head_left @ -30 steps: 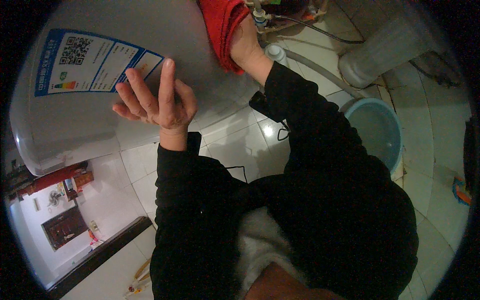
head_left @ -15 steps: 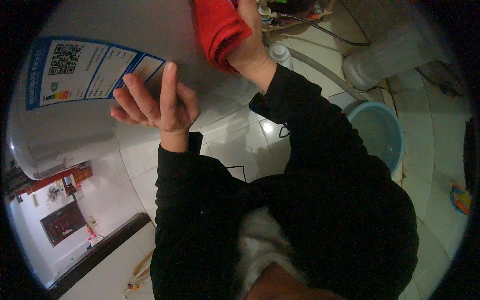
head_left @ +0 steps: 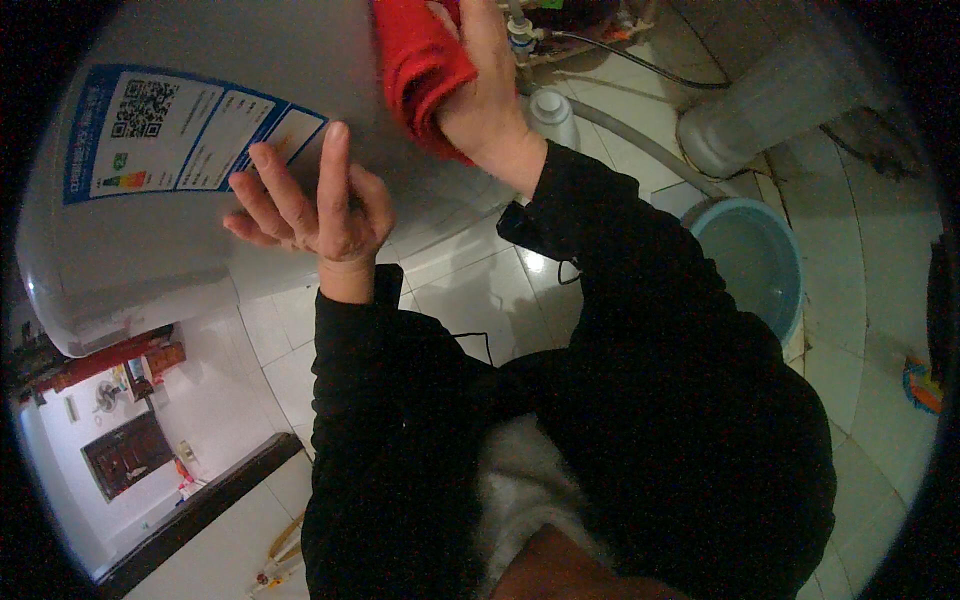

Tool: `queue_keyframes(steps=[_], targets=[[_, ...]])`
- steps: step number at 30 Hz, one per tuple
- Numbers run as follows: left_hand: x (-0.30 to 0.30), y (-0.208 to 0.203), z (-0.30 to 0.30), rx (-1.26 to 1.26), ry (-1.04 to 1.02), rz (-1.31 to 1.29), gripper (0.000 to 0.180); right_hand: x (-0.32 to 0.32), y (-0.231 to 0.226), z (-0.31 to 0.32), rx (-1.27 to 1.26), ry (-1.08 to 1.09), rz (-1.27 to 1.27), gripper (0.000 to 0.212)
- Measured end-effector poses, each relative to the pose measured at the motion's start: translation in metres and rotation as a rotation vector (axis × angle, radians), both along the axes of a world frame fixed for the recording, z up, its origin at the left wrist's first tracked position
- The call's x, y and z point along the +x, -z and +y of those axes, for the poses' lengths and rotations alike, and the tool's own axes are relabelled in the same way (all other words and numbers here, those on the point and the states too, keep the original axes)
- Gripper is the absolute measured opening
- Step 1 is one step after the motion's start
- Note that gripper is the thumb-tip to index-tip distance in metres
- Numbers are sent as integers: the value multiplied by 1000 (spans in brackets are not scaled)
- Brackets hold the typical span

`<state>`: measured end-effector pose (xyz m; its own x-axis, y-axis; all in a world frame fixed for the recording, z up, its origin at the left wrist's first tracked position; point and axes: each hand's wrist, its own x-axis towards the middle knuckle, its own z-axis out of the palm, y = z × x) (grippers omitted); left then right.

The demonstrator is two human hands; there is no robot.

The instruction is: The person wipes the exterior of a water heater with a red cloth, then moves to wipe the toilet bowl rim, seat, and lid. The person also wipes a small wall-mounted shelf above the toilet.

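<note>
My right hand grips a bunched red cloth at the top of the view, against the front of a large grey appliance, which looks like a washing machine. The fingertips on that side are partly hidden by the cloth and the frame edge. My left hand holds nothing; its fingers are spread, palm turned up, just below a blue-and-white label on the appliance. Whether the left fingers touch the surface I cannot tell.
A light-blue basin stands on the tiled floor at the right. Beyond my right wrist are a white bottle, a grey hose and a thick grey pipe. A dark door sill runs across the lower left.
My right hand and the red cloth have shifted slightly left and nearer to me along the appliance. My left hand keeps nearly the same place and pose. The view has moved a little.
</note>
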<state>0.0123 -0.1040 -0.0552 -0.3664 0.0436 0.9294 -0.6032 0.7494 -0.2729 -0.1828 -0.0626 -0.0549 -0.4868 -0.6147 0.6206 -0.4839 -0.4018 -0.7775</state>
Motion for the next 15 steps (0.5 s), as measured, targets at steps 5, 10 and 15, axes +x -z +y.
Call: queue_keyframes(steps=[5,10,15], targets=[[2,2,-4,18,103,36,31,18,-19,0,-306,54,70,73],[2,1,-4,10,68,28,31,16,-18,-7,-370,60,49,68],[1,-1,-1,11,-6,10,38,10,-9,-12,-354,57,-28,47]])
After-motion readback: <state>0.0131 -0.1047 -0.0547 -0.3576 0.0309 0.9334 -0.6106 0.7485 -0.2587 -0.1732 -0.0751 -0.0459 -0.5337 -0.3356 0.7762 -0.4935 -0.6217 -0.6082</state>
